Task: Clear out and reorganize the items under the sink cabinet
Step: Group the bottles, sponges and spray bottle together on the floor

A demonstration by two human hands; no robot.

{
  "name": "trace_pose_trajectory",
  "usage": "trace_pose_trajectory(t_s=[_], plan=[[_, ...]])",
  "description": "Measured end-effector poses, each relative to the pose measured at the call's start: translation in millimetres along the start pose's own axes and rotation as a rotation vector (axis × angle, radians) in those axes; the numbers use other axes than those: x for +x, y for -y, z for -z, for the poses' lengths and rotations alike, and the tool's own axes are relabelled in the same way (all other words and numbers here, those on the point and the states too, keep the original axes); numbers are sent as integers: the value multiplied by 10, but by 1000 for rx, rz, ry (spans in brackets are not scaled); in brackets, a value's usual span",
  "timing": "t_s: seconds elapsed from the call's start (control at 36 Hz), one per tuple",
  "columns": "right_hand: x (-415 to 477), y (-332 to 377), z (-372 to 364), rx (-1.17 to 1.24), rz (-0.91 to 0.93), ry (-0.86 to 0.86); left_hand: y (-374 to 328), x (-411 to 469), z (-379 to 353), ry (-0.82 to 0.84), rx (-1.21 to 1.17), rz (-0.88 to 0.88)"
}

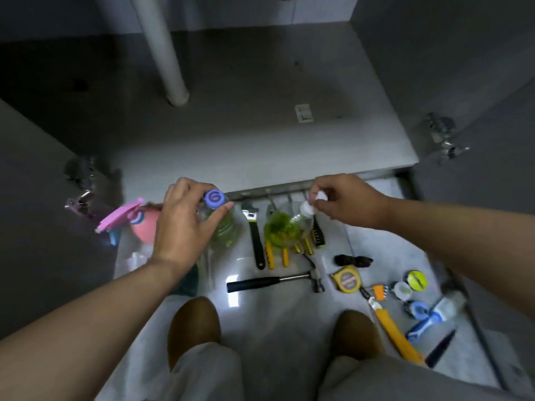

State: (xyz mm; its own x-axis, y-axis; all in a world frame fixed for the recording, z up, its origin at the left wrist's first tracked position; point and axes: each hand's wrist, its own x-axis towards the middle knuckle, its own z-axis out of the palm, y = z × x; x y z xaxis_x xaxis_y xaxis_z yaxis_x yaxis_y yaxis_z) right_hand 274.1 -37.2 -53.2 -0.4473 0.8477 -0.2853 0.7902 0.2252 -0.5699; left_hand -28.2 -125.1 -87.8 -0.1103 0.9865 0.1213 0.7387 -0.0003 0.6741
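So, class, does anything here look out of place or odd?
One thing: the smaller bottle of green liquid looks tilted among the yellow-handled tools rather than on bare floor, while the right hand pinches a small white piece above its neck, possibly its cap. It might spill.

I see my left hand (182, 221) gripping a purple-capped clear plastic bottle (225, 227) of yellow-green liquid by its top. My right hand (347, 202) pinches a small white piece (321, 195) just above a white-topped clear green bottle (282, 230). A black-handled steel hammer (260, 283) lies nearby.
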Motion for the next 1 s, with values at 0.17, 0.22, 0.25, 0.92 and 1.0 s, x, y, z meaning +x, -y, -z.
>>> trace_pose_trajectory(t_s=[0.17,0.22,0.25,0.92,1.0], plan=[[-408,-934,383,-56,-315,-154,-497,230,-261,111,-74,-119],[-472,-1151,480,-129,-398,-205,-624,315,-355,153,-92,-132],[-488,-1245,525,-138,-439,-226,-682,359,-405,176,-95,-142],[-571,-1070,-254,375,-253,-168,-1508,594,-1281,429,-114,-259],[-522,-969,-560,466,-198,-156,-1574,573,-1326,417,-133,-243]])
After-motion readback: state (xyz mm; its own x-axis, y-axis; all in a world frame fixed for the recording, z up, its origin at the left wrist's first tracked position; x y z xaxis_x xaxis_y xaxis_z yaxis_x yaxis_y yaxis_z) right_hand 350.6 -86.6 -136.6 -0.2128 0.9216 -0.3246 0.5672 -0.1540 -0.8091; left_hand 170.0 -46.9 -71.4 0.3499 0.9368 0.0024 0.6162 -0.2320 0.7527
